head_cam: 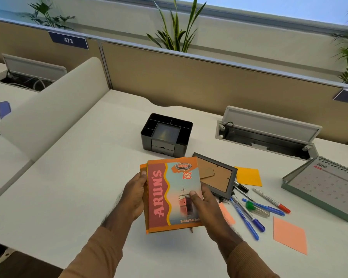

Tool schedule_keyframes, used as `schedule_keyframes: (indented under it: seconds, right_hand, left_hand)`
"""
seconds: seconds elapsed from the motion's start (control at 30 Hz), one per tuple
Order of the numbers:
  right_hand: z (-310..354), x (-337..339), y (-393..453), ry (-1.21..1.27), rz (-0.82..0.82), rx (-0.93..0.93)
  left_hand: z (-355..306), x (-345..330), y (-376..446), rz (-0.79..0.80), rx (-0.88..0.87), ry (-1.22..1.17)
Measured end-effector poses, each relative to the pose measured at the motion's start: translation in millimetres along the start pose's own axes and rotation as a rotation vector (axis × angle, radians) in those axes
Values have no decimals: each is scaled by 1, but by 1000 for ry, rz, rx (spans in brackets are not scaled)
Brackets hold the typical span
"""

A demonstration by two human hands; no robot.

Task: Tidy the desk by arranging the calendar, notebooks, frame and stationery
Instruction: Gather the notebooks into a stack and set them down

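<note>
A white office desk backed by a tan partition panel carries a grey flip calendar open at June, lying at the far right. A black plastic desk organiser with small drawers stands behind the centre. A dark picture frame lies face down, its cardboard back up, just beside the stack of orange-edged notebooks held above the desk. The left hand grips the stack's left edge; the right hand holds its right edge, thumb pressed on the ship cover. Right of the frame lie an orange sticky note, a salmon one, blue pens and a red-capped marker.
</note>
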State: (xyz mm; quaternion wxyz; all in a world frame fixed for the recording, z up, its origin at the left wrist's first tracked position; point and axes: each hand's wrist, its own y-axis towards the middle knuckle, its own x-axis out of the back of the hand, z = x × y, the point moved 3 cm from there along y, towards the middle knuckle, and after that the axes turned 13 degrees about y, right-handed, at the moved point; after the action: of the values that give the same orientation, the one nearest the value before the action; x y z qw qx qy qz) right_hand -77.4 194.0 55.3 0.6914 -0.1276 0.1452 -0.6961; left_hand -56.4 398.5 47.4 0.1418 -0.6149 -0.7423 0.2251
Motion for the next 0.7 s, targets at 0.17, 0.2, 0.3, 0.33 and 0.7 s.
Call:
schedule_keyframes:
  seconds: [0.17,0.2,0.3,0.33,0.7]
  right_hand:
    - [2,-10,-2,-2,43,28]
    - [1,-11,-1,-8,40,39]
    - [0,-19,1,-39,65,50]
    - [0,-22,2,-51,88,47]
    - [37,-81,22,-298,199,272]
  left_hand:
    - [0,2,-5,117,52,-108]
    - [0,5,-6,145,39,-63]
    - [1,18,-6,181,6,180]
    - [0,23,-5,184,5,230]
    - [-43,85,7,118,-282,405]
